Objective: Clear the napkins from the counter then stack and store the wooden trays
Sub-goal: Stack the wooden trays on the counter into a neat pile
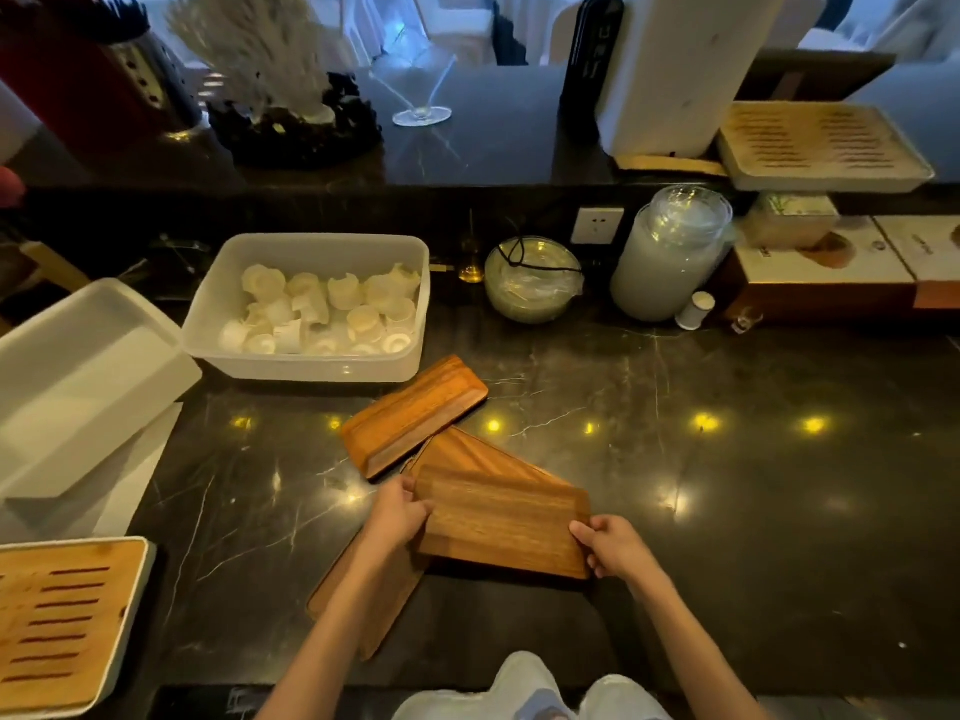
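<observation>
Several brown wooden trays lie on the dark marble counter (pixel 727 485). I hold one wooden tray (pixel 498 522) by its two short ends: my left hand (pixel 397 514) grips its left end and my right hand (pixel 613 545) its right end. It lies over a second tray (pixel 467 454) angled beneath it. A third tray (pixel 413 415) rests apart, further back. A fourth tray (pixel 369 600) lies under my left forearm. Rolled white napkins (pixel 327 314) fill a clear plastic bin (pixel 311 366) at the back left.
A white lid or box (pixel 78 376) sits at the left, and a slatted bamboo tray (pixel 62 621) at the near left. A glass bowl (pixel 532 283), a big jar (pixel 670 257), a small white bottle (pixel 695 310) and cartons (pixel 831 262) stand along the back right.
</observation>
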A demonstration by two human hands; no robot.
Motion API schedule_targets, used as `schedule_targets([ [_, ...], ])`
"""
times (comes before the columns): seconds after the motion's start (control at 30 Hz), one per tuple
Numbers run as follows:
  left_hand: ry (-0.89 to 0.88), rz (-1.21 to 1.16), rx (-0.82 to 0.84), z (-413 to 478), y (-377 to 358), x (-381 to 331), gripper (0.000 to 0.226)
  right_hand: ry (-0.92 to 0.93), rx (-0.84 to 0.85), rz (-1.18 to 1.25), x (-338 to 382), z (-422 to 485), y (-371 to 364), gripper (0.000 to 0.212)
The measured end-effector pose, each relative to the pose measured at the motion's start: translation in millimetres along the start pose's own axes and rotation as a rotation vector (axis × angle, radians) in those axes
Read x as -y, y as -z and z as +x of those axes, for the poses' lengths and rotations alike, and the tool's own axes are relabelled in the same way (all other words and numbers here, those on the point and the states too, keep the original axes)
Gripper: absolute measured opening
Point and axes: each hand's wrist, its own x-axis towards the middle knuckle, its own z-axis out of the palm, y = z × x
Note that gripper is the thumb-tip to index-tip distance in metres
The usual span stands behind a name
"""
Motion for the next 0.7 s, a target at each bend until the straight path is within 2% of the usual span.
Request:
schedule_targets([
  [0.2,-0.012,-0.047,-0.014,-18.1,-58.4,-51.4,0.030,0.067,0.035,0.097,-17.9,16.2,82.3,0.021],
  [0.3,-0.022,-0.096,0.057,-24.3,-101.1,-77.1,0.029,0.105,0.010,0.165,-35.1,20.3,131.8,0.027],
  [0.43,0.015,-0.459,0.126,-32.0,-163.0,-111.8,0.014,0.143,0.030,0.579,-67.3,15.9,198.8,0.042],
  [0.53,-0.008,-0.769,0.159,-37.9,-201.8,-136.2,0.030,0.196,-0.078,0.811,-88.3,17.8,246.7,0.048],
  [0.57,-0.026,-0.805,0.135,-41.3,-213.7,-145.2,0.029,0.230,-0.143,0.773,-93.8,18.6,257.9,0.044],
  [0.63,-0.058,-0.781,0.044,-46.3,-238.6,-159.6,0.015,0.275,-0.256,0.600,-106.5,22.3,277.0,0.020],
  [0.67,-0.069,-0.769,0.022,-49.1,-250.4,-166.0,0.020,0.319,-0.295,0.529,-111.4,23.9,284.3,0.017],
  [0.7,-0.067,-0.779,0.030,-50.0,-262.2,-171.3,0.028,0.346,-0.316,0.466,-118.9,29.1,290.8,0.030],
])
